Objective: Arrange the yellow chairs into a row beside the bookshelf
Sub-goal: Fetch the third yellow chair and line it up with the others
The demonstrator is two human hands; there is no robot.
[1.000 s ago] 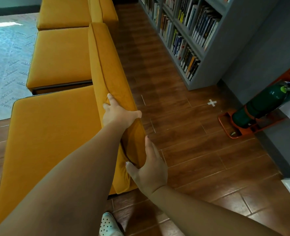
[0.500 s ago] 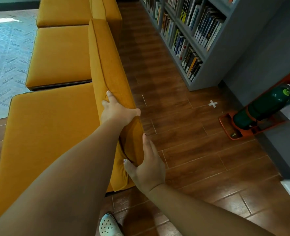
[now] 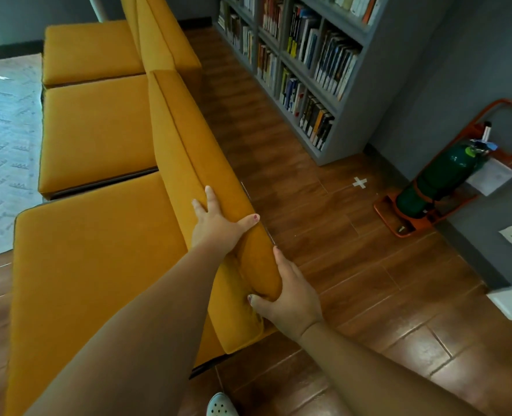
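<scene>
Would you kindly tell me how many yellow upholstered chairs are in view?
3. The nearest yellow upholstered chair, its backrest gripped by the left hand and right hand; the middle chair just beyond it; the farthest chair near the top edge. Others may lie beyond the frame.

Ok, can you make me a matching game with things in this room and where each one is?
Things: 1 left hand; 2 right hand; 3 green cylinder; 4 white tape cross.
Places: A in the orange stand by the wall; B on the wood floor past the bookshelf; C gripping the top of the nearest yellow chair backrest; D gripping that backrest's near end.
Pairs: 1-C, 2-D, 3-A, 4-B.
</scene>
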